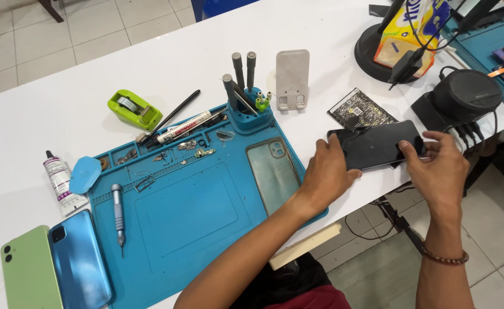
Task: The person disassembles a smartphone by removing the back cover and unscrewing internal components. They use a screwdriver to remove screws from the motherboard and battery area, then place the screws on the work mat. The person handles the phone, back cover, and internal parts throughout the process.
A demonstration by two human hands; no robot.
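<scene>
Black phone [376,146] — clasped between left grip [327,174] and right grip [435,167] — above the white table [63,114] edge.

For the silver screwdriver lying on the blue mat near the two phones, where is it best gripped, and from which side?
Probably the thick knurled handle of the silver screwdriver, pinched from above across its width. It lies flat on the blue mat with its thin tip pointing toward the near edge, and the mat is bare on both sides of the handle. The blue phone lies left of the tip, so the handle end is freer.
</scene>
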